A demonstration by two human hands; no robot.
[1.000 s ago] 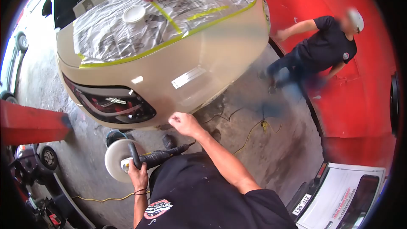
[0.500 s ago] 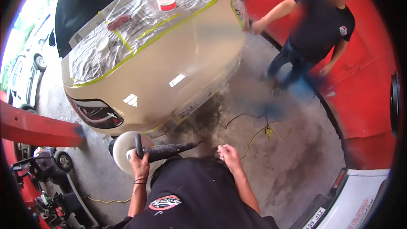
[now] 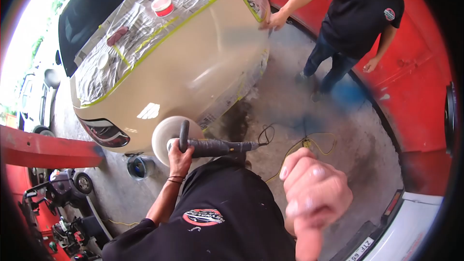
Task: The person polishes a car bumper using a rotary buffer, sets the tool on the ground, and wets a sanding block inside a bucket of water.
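My left hand [image 3: 181, 159] grips a black electric polisher [image 3: 215, 148] at its head, beside the loop handle. Its large round pale pad [image 3: 165, 130] stands near the lower edge of the beige car bumper [image 3: 193, 63]; whether they touch I cannot tell. The tool's body points right across my waist, with a dark cord [image 3: 266, 134] at its end. My right hand [image 3: 316, 188] is raised close to the camera, fingers curled in and slightly blurred. Nothing shows in it.
Taped plastic sheeting [image 3: 145, 31] covers the car's upper rear, with a red-and-white tub [image 3: 162, 6] on it. A co-worker [image 3: 360, 24] stands at right, one hand at the bumper's corner. A bucket [image 3: 140, 167], yellow cord [image 3: 325, 152] and red lift arm [image 3: 48, 147] are nearby.
My right hand has risen from waist level towards the camera. In view, the polisher has shifted right and up, exposing the bucket. The camera's view has also shifted.
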